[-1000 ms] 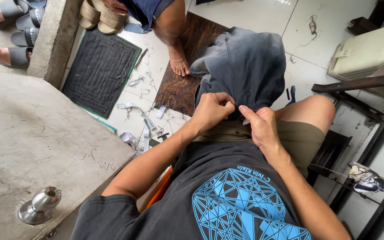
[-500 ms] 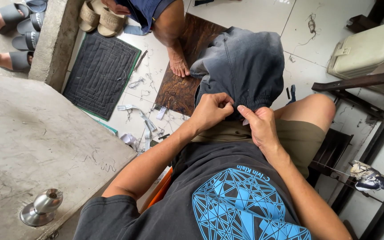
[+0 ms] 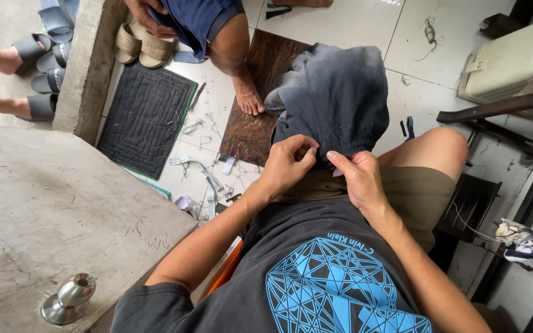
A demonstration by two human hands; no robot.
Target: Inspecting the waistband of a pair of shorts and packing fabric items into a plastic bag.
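A dark grey pair of shorts (image 3: 334, 95) lies draped over my knee, its gathered waistband toward me. My left hand (image 3: 288, 163) pinches the waistband edge between thumb and fingers. My right hand (image 3: 358, 179) grips the same edge just to the right, and a small white tag shows between the two hands. I sit in olive shorts (image 3: 411, 194) and a black T-shirt with a blue geometric print (image 3: 334, 290).
A concrete slab (image 3: 57, 216) with a metal knob (image 3: 69, 299) is at my left. Another person's bare leg and foot (image 3: 245, 74) rest on a dark wooden board (image 3: 257, 105). A black mat (image 3: 146, 117), fabric scraps (image 3: 202, 176), sandals (image 3: 140, 46) and a pale case (image 3: 507, 58) surround me.
Both hands stay pinched on the waistband with only small finger shifts. The view has drifted slightly.
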